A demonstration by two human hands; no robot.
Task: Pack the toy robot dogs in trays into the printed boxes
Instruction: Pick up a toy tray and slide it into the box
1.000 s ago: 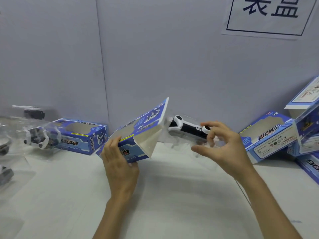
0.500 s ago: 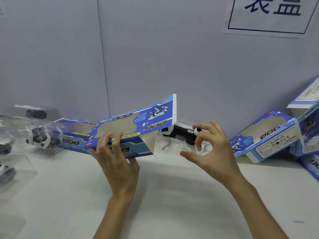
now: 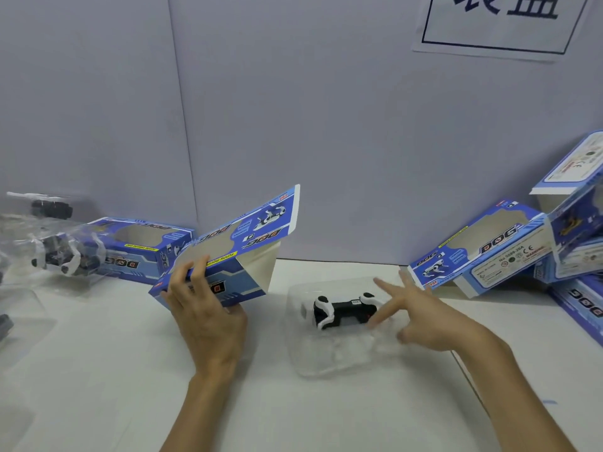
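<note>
the left hand [image 3: 208, 308] is gripping the light, crushable box [image 3: 228, 256]. the right hand [image 3: 421, 314], fingers spread and holding nothing, is hovering by the flimsy tray [image 3: 329, 350]; its rim probably suits a pinch.

Single head-worn wide-angle view, facing forward and down, close over the white table [image 3: 293, 412], grey wall [image 3: 326, 125] behind

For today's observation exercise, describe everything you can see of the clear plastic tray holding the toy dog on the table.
The clear plastic tray is a thin, see-through moulded shell, roughly rectangular with rounded corners. It lies flat on the white table, right of the blue printed box held in the left hand. A black and white toy robot dog lies on its side in the far half. The open right hand's fingertips reach over its right edge.
</note>
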